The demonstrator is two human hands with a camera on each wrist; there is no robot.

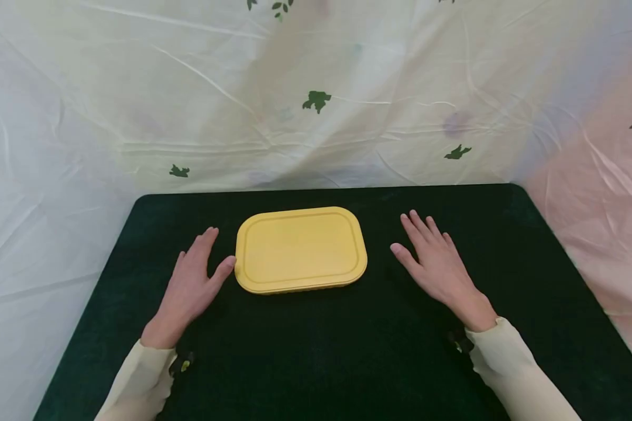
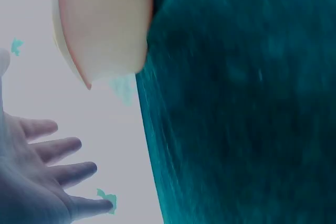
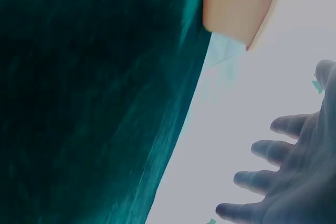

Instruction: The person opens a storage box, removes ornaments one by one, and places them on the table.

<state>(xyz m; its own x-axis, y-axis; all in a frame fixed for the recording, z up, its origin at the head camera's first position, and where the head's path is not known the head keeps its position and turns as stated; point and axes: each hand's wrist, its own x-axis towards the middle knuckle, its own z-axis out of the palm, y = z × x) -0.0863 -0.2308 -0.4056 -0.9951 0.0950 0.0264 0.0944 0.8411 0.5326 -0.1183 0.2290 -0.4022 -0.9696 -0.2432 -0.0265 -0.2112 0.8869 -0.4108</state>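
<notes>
A yellow rectangular container with rounded corners and a flat lid (image 1: 301, 250) stands on the dark green table, left of its middle. Its side wall (image 2: 107, 19) shows in the left wrist view, and a corner of that wall (image 3: 236, 3) in the right wrist view. Just left of it is my left hand (image 1: 192, 283), fingers extended, thumb tip beside the container's left edge; whether they touch I cannot tell. My right hand (image 1: 439, 266) hovers to the right of the container with fingers spread, apart from it, holding nothing. What the container holds is hidden under the lid.
The dark green tabletop (image 1: 316, 351) reaches under both arms, with rounded far corners. Behind it hangs a pale cloth (image 1: 379, 117) with green leaf and bird shapes, continuing along the left and right sides. A small dark device sits at each wrist.
</notes>
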